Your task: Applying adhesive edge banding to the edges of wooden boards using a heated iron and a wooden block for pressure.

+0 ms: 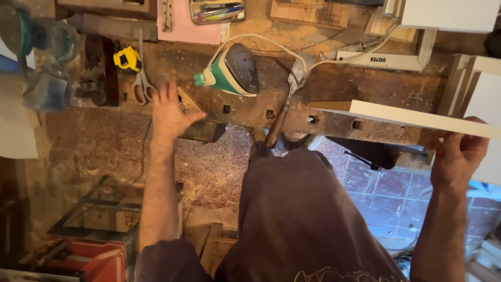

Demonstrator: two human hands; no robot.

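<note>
My left hand [169, 112] hangs in the air over the front edge of the worn wooden workbench [365, 89], fingers spread, holding nothing. Just beyond it lie scissors [141, 83] and a yellow tape measure [127, 58]. My right hand [459, 154] grips the near end of a long white board [412, 117] that reaches left across the bench edge. A green and white clothes iron [232, 70] rests on its side in the middle of the bench, its white cord looping to the right.
A trowel-like tool with a wooden handle [284, 107] lies beside the iron. White panels [477, 83] stack at the right. A pen tray [216, 11] sits at the back. Below the bench are a red crate [88, 258], sawdust and a tiled floor [386, 193].
</note>
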